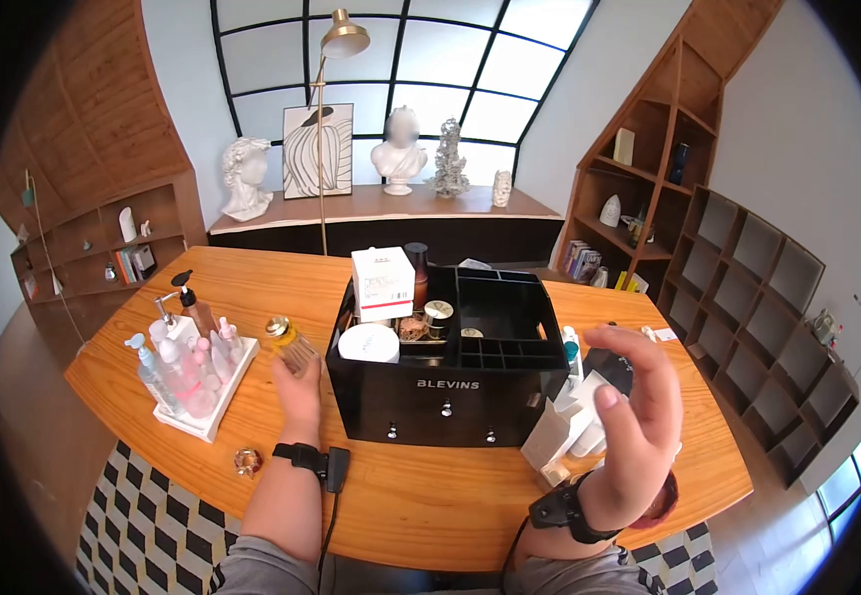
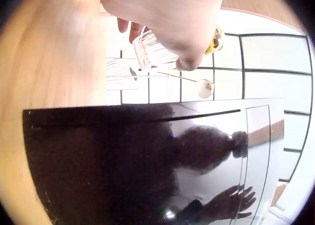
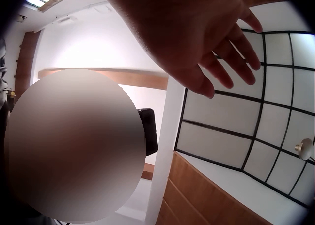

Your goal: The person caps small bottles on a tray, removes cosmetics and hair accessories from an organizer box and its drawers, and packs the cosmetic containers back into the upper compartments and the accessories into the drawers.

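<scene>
My left hand (image 1: pixel 299 395) holds a clear glass perfume bottle (image 1: pixel 294 347) with a gold cap, just left of the black organizer box (image 1: pixel 490 412) marked BLEVINS. In the left wrist view the fingers wrap round the ribbed glass bottle (image 2: pixel 146 50), partly hiding it, above the box's glossy side (image 2: pixel 113 156). My right hand (image 1: pixel 644 421) is raised over the right side of the table, fingers loosely bent and apart, holding nothing. The right wrist view shows that hand (image 3: pixel 197 35) with its fingers spread. Inside the organizer stand a white carton (image 1: pixel 383 283), a white round jar (image 1: pixel 369 343) and small gold-topped containers.
A white tray (image 1: pixel 214 421) with several pump and pink-capped bottles stands at the left. A small amber glass bottle (image 1: pixel 248 461) lies near the front edge. White cartons (image 1: pixel 554 431) and a dark round item (image 1: pixel 609 367) sit right of the organizer, partly behind my right hand.
</scene>
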Tool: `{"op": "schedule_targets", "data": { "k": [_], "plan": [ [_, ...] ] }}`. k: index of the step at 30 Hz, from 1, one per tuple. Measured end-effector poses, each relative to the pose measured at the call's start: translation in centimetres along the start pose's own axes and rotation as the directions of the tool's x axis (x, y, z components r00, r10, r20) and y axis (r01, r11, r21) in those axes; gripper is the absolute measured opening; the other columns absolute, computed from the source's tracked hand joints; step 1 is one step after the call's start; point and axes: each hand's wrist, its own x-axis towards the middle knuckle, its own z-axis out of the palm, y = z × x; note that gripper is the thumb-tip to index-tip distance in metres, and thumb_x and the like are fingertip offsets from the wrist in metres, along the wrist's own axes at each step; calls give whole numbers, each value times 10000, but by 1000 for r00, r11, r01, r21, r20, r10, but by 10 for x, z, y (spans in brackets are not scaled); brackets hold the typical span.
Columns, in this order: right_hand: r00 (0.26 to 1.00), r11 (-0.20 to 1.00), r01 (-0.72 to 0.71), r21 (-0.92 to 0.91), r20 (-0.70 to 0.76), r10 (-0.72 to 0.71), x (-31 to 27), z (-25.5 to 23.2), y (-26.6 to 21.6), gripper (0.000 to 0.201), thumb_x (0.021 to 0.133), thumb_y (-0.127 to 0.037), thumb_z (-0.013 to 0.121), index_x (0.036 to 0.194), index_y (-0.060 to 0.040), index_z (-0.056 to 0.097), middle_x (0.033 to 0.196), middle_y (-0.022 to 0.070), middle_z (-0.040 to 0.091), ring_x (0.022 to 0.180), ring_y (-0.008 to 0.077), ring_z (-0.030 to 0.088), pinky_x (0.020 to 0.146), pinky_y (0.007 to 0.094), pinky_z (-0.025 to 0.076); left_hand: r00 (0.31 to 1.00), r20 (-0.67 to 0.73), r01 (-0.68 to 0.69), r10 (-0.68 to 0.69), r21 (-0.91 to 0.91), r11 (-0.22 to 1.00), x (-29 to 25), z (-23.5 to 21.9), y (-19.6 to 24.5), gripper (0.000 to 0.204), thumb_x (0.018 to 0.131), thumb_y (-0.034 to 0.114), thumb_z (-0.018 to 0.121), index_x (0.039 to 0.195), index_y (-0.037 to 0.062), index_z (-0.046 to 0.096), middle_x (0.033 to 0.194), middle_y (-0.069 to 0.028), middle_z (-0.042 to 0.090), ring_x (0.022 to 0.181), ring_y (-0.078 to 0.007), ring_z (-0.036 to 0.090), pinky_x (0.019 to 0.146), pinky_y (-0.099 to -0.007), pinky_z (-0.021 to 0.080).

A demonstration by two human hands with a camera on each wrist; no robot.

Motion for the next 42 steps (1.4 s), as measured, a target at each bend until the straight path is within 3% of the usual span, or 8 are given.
{"op": "schedule_targets", "data": {
  "k": [10,17,21,24,26,31,38,42],
  "plan": [
    [953,959,115,-260,303,-32,12,31,13,311,775,-85,714,1062,0,629,1001,148,648,955,326,595,854,374,456,979,-171,-182,109,-502,846,-5,-42,82,432,860,1,651,1210,0,398,1115,-110,559,1017,-184,565,875,-327,472],
    [820,961,220,-168,565,-89,-2,74,34,407,804,-204,726,1137,-1,607,1037,178,637,955,363,608,837,408,497,941,-127,-334,313,-483,809,-25,-55,90,511,839,-27,620,1289,4,381,1204,-112,524,1052,-181,550,924,-330,456],
    [718,938,267,-219,695,-42,-13,90,42,548,832,-342,694,1241,-5,556,1188,152,585,1075,326,568,937,406,437,900,95,-358,425,-393,847,-32,-57,91,656,715,55,736,1291,-8,429,1183,-128,538,1081,-249,554,933,-369,451],
    [719,927,314,-207,689,-90,-20,102,50,570,829,-341,696,1263,-7,540,1196,144,584,1076,335,565,954,414,423,833,166,-484,528,-243,841,-38,-62,103,588,650,168,815,1144,-15,552,1093,-186,581,1024,-324,582,875,-385,472],
    [703,934,299,-197,707,-76,-23,108,53,602,819,-349,703,1274,-1,520,1198,155,584,1083,341,560,957,420,415,640,236,-746,731,-38,665,-41,-64,112,616,637,227,843,1127,-10,556,1072,-208,586,989,-356,588,833,-406,488],
    [777,963,208,-172,627,-56,-28,120,57,551,790,-353,725,1177,-2,551,1063,180,623,1004,326,597,956,430,412,632,268,-678,727,-263,686,-48,-54,113,660,702,351,824,1201,24,541,1037,-177,621,900,-328,620,770,-403,511],
    [784,937,260,-234,618,-64,-23,122,58,512,768,-375,745,1099,-19,584,872,134,639,863,313,617,936,428,419,587,276,-726,761,-237,645,-50,-51,110,668,756,350,788,1242,-5,498,1039,-168,626,892,-304,615,774,-389,504],
    [884,942,270,-201,439,-160,-12,111,60,441,744,-340,781,1028,-40,628,908,146,649,881,337,608,913,435,439,744,61,-581,665,-432,690,-49,-47,103,653,845,330,708,1321,-8,415,1110,-152,575,913,-221,581,826,-353,467]
  ]
}}
